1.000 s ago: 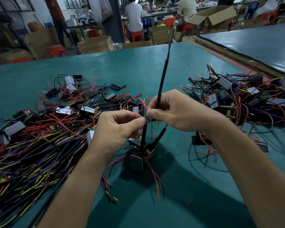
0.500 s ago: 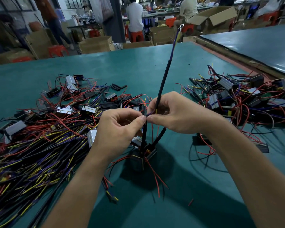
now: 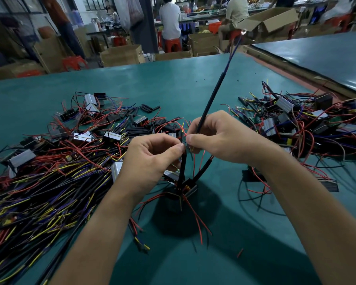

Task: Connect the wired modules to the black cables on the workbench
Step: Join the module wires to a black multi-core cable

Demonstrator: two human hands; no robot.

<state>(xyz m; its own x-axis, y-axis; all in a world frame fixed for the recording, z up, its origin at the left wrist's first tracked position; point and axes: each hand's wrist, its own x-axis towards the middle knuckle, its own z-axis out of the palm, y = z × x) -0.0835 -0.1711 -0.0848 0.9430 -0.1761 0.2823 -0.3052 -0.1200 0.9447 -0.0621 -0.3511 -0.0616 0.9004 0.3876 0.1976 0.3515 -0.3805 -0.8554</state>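
Head view: left hand (image 3: pixel 152 159) and right hand (image 3: pixel 216 138) pinch together on a black cable (image 3: pixel 209 105) at centre, above a wired module (image 3: pixel 181 192). Its tip now leans further toward one o'clock than before.

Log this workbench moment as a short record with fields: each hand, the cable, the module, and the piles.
left hand: pinching a black sleeved wire above the module
right hand: pinching the long black cable
black cable: slants up and away, blue wire at its tip
module: on the green workbench, below both hands
piles: loose wires left, wired modules right
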